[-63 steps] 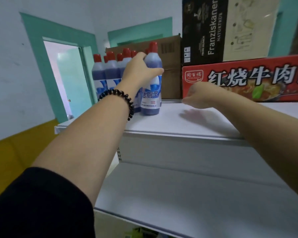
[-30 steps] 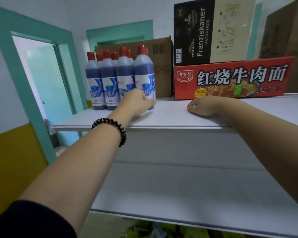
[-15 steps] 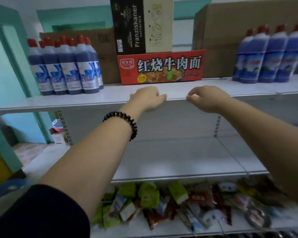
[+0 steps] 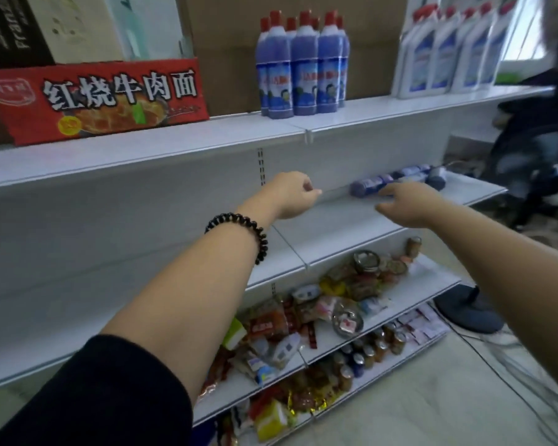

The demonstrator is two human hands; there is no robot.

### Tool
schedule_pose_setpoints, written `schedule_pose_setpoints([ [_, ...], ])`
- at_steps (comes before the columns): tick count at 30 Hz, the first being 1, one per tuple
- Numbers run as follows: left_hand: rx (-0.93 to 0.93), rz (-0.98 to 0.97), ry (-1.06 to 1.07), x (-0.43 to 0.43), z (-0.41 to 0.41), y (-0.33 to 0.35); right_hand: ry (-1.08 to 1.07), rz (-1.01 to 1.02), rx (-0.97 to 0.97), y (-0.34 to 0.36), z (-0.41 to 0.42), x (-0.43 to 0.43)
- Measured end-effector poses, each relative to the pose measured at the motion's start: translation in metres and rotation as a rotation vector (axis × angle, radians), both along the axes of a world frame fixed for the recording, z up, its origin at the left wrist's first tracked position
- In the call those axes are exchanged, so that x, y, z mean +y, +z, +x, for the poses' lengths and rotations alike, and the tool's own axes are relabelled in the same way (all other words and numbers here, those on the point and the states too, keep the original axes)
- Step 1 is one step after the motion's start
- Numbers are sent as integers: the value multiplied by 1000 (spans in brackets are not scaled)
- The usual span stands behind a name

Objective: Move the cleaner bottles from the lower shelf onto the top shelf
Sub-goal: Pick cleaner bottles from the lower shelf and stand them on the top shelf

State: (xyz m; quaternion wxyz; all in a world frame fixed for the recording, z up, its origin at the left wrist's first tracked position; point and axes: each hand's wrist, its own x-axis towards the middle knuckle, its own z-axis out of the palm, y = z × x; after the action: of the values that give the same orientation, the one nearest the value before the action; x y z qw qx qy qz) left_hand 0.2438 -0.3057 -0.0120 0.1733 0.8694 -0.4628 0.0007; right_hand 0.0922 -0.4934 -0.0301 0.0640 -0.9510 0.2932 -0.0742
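A few blue cleaner bottles point(image 4: 366, 187) lie on their sides along the back edge of the lower shelf point(image 4: 335, 230), toward its right end. They are blurred, so their number is unclear. The right hand point(image 4: 411, 204) hovers just in front of the nearest bottle with relaxed, spread fingers and grips nothing. Whether it touches the bottle cannot be told. The left hand point(image 4: 292, 197) is held above the same shelf, further left and near the back panel. Its fingers are curled in around nothing. A black bead bracelet point(image 4: 239, 222) circles the left wrist.

On the top shelf point(image 4: 174, 143), near the middle, a cluster of standing bottles point(image 4: 303, 69), blue with red caps, stands upright. To their right stands a row of white bottles point(image 4: 448, 56). At the left end sits a red noodle box point(image 4: 94, 98), with cardboard boxes point(image 4: 226, 46) behind. Snack packets and cans point(image 4: 351, 294) crowd the shelves below.
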Motion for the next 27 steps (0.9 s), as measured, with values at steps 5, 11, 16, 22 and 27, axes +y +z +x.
schedule_pose_setpoints([
  [5,25,47,-46,-79,14,-28,-127,60,55,-22,-17,-68],
  [11,60,139,-80,-175,48,-55,-172,99,111,-40,11,-152],
  [16,96,167,-58,-248,87,-66,-197,129,129,-50,45,-221],
  [22,139,165,-45,-320,117,-84,-191,160,147,-62,72,-292],
  [27,135,207,-6,-371,137,-105,-197,204,180,-75,102,-363],
])
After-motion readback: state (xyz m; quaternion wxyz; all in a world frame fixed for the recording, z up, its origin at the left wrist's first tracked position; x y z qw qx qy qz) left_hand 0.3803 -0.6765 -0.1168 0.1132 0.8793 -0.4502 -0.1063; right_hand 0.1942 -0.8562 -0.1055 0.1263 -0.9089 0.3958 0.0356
